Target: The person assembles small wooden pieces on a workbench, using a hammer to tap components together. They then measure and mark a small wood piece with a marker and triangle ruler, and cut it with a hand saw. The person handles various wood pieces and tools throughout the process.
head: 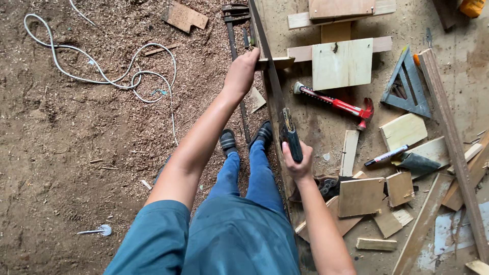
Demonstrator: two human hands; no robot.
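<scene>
We are in the middle of a cut: our right hand [298,162] is wrapped tight around the dark handle of a handsaw [277,97], fingers fully curled, and the long blade runs away from us along the edge of the workbench [326,127] toward a narrow wooden strip [275,62] that juts out over that edge. Our left hand [242,71] reaches far forward with the arm straight, and it presses down on the near end of the strip, fingers closed over it, just beside the blade. From how things lie, we judge that we are steadying the piece while sawing it, and that the next stroke calls for a firm hold with the left hand and a straight pull of the blade, kept well clear of our knuckles; how deep the cut already goes we cannot tell, since the blade and hand hide the spot. On the bench nearby lie a red-handled hammer [336,103], a grey triangular square [407,84], a marker pen [386,155] and many offcuts of pale board, all apart from both hands. Below us our feet stand on a floor thick with sawdust [76,153], where a white cable [102,66] loops well away to the left.
</scene>
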